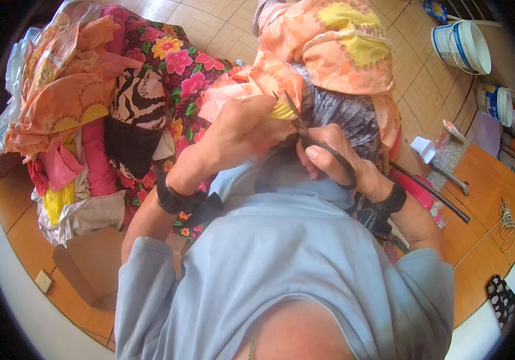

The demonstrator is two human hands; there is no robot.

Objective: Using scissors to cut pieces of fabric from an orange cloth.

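Note:
A pair of dark scissors point(301, 126) is in my right hand point(334, 148), whose thumb and fingers grip the handles. The blades are parted and point away from me, up against the orange and yellow printed cloth point(280, 76). My left hand point(244, 123) pinches a bunched part of that cloth just left of the blades. From there the cloth drapes over my lap and knees, covering part of my dark grey patterned trousers point(340, 117). Some fingertips of my left hand are hidden by the fabric.
To my left lies a dark floral cloth point(185, 58) with a heap of orange fabric point(73, 94) and a black zebra-print piece point(138, 108). A cardboard box point(88, 265) stands nearby. On the right are white buckets point(460, 47), a black rod point(430, 193) and a coiled cord point(507, 222).

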